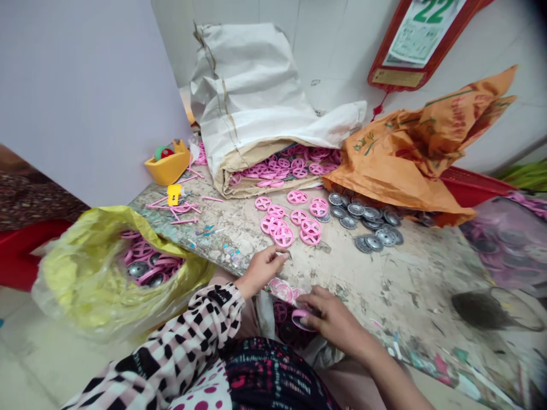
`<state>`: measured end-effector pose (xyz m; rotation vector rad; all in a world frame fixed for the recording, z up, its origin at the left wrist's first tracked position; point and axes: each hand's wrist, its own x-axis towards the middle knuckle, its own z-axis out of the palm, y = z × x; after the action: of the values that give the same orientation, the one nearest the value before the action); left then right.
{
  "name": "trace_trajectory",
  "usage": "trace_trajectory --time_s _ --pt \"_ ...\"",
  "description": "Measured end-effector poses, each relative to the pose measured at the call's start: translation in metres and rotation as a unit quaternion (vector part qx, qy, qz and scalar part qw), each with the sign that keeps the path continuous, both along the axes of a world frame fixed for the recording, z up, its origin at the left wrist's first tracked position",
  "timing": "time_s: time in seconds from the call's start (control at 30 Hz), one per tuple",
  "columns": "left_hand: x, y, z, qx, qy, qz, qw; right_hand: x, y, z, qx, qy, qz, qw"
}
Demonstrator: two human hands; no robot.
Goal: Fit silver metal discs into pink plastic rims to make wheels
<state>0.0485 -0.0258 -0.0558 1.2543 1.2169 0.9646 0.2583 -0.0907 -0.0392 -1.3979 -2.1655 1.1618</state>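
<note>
My right hand (331,319) grips a pink plastic wheel (302,319) at the table's near edge, tilted on its rim. More pink wheels (281,290) lie just beyond it, against my lap. My left hand (261,272) hovers over the table edge with its fingertips drawn together; anything small between them is hidden. Loose pink wheels (283,236) lie on the worn work table (410,285) ahead of that hand. Grey metal discs (374,244) sit in a group to their right. A yellow plastic bag (81,273) at my left holds pink wheels and grey discs.
A white woven sack (252,97) lies open at the back, spilling pink wheels. An orange sack (421,148) slumps to its right, above a red crate (470,185). Thin pink rods (173,208) and a yellow plastic scoop (167,163) are at the table's left end.
</note>
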Motion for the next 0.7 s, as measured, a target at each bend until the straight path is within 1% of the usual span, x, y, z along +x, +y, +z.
trace_trajectory --time_s 0.03,0.07,0.1,0.13,0.17,0.2,0.23,0.3,0.37,0.43,0.5,0.57,0.63,0.7 --pt "0.0 -0.001 -0.003 0.014 0.009 0.004 1.0 0.008 0.003 0.002 0.026 -0.012 -0.003 1.0" --pt "0.0 -0.001 -0.007 0.03 0.025 0.008 0.999 0.019 0.009 0.002 0.051 -0.018 -0.026 0.998" --pt "0.0 -0.002 -0.01 0.048 0.046 0.011 0.998 0.031 0.019 0.002 0.078 -0.023 -0.066 0.994" --pt "0.001 -0.003 -0.013 0.066 0.07 0.013 0.995 0.045 0.033 0.001 0.104 -0.05 -0.125 0.985" --pt "0.001 -0.004 -0.016 0.08 0.092 0.015 0.992 0.06 0.049 0.0 0.129 -0.095 -0.191 0.968" --pt "0.001 -0.004 -0.017 0.092 0.11 0.016 0.99 0.075 0.065 -0.002 0.155 -0.15 -0.239 0.947" --pt "0.001 -0.005 -0.018 0.1 0.12 0.018 0.988 0.089 0.081 -0.004 0.176 -0.211 -0.274 0.922" --pt "0.0 -0.005 -0.019 0.109 0.131 0.017 0.985 0.11 0.108 -0.008 0.188 -0.297 -0.308 0.884" --pt "-0.001 -0.005 -0.019 0.114 0.139 0.015 0.984 0.12 0.123 -0.014 0.162 -0.35 -0.317 0.866" --pt "-0.002 -0.006 -0.018 0.113 0.146 0.013 0.983 0.117 0.124 -0.022 0.142 -0.378 -0.306 0.862" --pt "-0.002 -0.006 -0.017 0.111 0.146 0.015 0.983 0.106 0.114 -0.029 0.155 -0.385 -0.278 0.866" --pt "-0.002 -0.006 -0.018 0.106 0.139 0.016 0.985 0.094 0.099 -0.035 0.192 -0.377 -0.248 0.872" --pt "-0.001 -0.004 -0.019 0.092 0.126 0.015 0.988 0.084 0.085 -0.036 0.221 -0.366 -0.223 0.876" --pt "-0.001 0.001 -0.019 0.067 0.115 0.017 0.991 0.081 0.075 -0.034 0.238 -0.354 -0.209 0.88"
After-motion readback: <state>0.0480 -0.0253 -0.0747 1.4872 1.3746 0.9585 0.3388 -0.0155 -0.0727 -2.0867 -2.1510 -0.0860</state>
